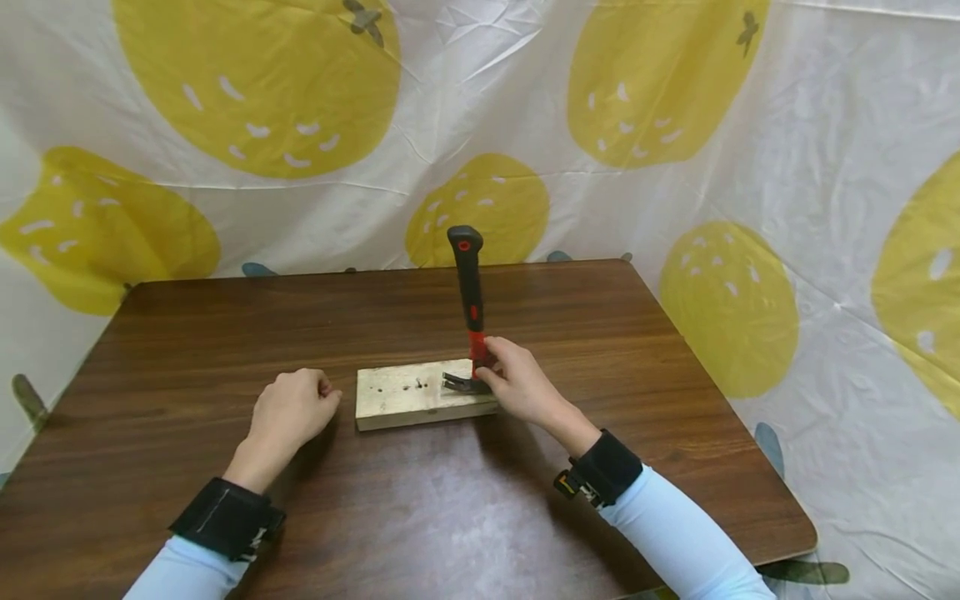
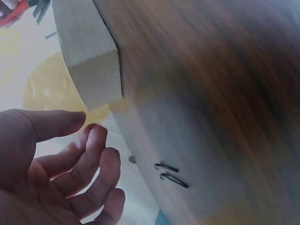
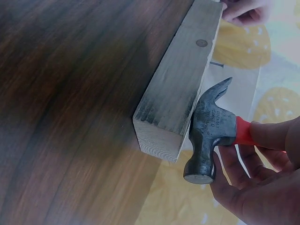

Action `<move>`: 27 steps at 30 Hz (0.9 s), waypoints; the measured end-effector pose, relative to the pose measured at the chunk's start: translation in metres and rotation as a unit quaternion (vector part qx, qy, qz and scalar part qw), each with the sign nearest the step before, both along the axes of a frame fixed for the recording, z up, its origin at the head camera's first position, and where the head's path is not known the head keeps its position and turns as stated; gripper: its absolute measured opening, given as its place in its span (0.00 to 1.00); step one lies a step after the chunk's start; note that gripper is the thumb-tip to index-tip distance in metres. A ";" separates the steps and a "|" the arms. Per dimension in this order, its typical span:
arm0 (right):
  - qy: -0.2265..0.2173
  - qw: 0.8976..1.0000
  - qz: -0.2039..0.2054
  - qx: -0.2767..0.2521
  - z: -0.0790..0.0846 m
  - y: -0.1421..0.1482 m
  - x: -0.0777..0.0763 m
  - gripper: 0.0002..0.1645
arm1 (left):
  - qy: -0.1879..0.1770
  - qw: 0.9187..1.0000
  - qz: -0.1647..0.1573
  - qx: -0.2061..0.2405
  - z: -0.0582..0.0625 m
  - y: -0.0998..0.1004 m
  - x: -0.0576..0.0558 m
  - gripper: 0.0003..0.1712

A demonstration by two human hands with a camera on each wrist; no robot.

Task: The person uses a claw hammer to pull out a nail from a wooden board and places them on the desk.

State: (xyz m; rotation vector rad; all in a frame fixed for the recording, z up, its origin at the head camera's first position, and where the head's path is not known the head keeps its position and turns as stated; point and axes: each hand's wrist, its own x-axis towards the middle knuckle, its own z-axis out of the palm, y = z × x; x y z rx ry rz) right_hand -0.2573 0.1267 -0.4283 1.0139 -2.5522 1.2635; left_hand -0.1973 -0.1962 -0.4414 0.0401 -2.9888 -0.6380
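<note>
Presently, head view: right hand (image 1: 521, 385) holds hammer (image 1: 468, 283) near the bottom of its shaft, handle up, its head on the right part of wooden block (image 1: 393, 404). Block lies on brown table (image 1: 225, 325); left hand (image 1: 291, 408) sits near its left end. Left wrist: fingers loosely bent, narrow gap to thumb; two dark nails (image 2: 174, 180) on table. Right wrist: thumb and fingers about red neck; claw points toward a protruding nail (image 3: 217, 64).

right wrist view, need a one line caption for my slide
Right hand gripping a claw hammer near its red neck, head down at a wooden block on a brown table.
</note>
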 end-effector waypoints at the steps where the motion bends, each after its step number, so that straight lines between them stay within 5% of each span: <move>1: 0.004 1.000 -0.001 0.003 0.000 0.000 -0.001 0.10 | 0.001 1.000 -0.002 0.004 0.000 0.002 0.000 0.11; 16: 0.039 0.998 -0.015 0.038 0.003 -0.007 -0.001 0.09 | 0.088 0.994 -0.054 0.035 0.001 0.022 -0.004 0.07; 27: 0.034 0.998 -0.005 0.054 0.006 -0.014 -0.002 0.10 | 0.091 0.990 -0.097 0.047 0.000 0.033 -0.008 0.08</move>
